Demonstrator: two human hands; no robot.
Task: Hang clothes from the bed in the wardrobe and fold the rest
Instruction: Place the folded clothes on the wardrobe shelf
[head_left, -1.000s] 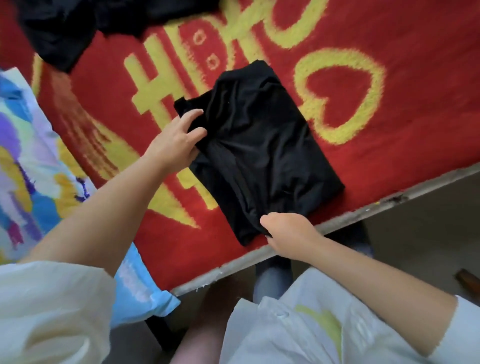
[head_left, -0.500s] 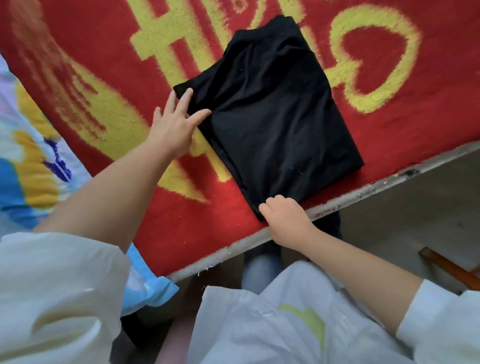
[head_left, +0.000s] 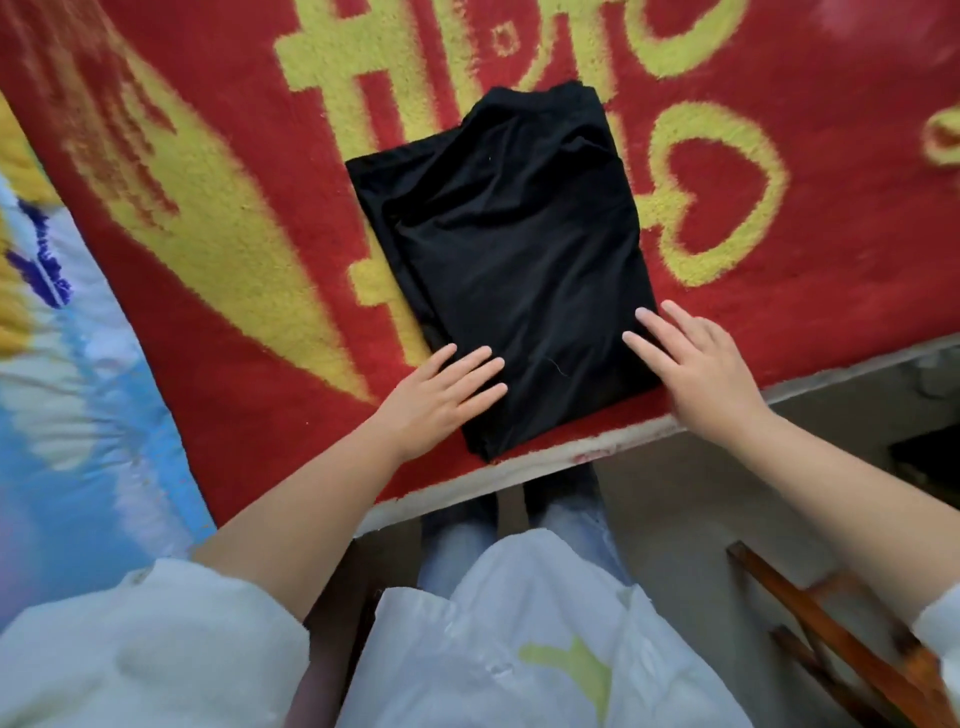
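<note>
Head view is looking down over the edge of a bed. At the far left a pale quilt (head_left: 62, 395) printed in blue, yellow and purple is lying beside a red blanket (head_left: 249, 291) with yellow characters and a yellow heart outline. Further in, the left hand (head_left: 441, 395) is resting flat, fingers straight and slightly spread, with the fingertips lying on the near left corner of a folded black garment (head_left: 519, 260) and the palm on the red blanket just beside it. The black garment is lying in a neat rectangle in the middle of the blanket, its near end close to the bed's edge (head_left: 571, 457), its far end reaching up over the yellow characters. To the right of it, the right hand (head_left: 701, 369) is lying flat too, fingers extended, the fingertips touching the near right edge of the garment. Neither hand is gripping anything; both are pressing open-palmed on the cloth, apart from each other. Below the bed edge, the person's pale top and blue jeans are showing, and at the lower right a brown wooden frame (head_left: 831, 639) is standing on the floor.
</note>
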